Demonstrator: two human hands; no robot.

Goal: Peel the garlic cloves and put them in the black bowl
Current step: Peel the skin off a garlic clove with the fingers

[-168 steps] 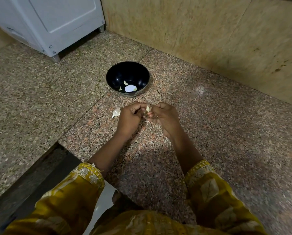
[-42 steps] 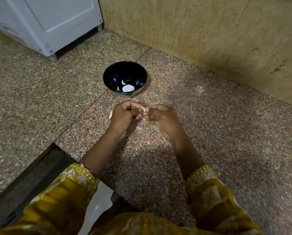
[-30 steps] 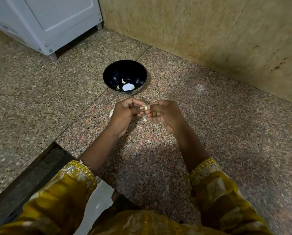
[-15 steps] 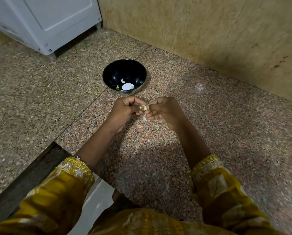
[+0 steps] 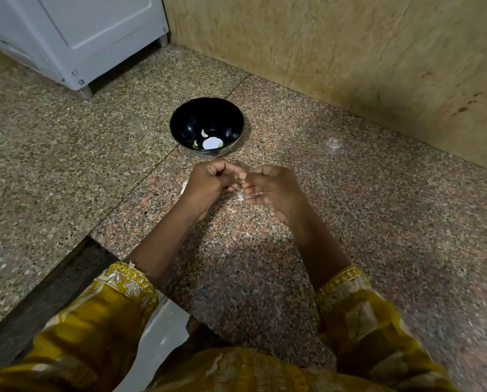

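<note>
Garlic clove (image 5: 238, 178): one, small and pale, held above the floor just short of the bowl, pinched between the fingertips of both hands. Most of it was covered by fingers, so how much skin remained could not be told.
Left hand (image 5: 211, 185): fingers curled, thumb and forefinger clamped on the clove's left end.
Right hand (image 5: 273, 190): fingers curled, tips nipping the clove's right end. A thin translucent peel scrap (image 5: 240, 196) showed just below those fingertips; whether it hung from them or lay on the floor was unclear.
Black bowl (image 5: 180, 120): upright on the floor just beyond the hands, apart from them. Inside lay two peeled cloves (image 5: 204, 133) and a round white patch (image 5: 211, 142), of uncertain nature.
Loose skin (image 5: 184, 186): a pale piece on the floor, largely hidden behind the left hand.
Floor (image 5: 349, 222): speckled granite, with open room to the right and left of the hands.
Wall (image 5: 349, 52): tan, closing the far side behind the bowl.
White appliance (image 5: 81, 38): on short feet at far left, cut off by the frame.
Yellow sleeves (image 5: 109, 306): embroidered cuffs, cut off at the bottom edge.
Dark strip (image 5: 52, 292): set in the floor at lower left, partly covered by the sleeve.
</note>
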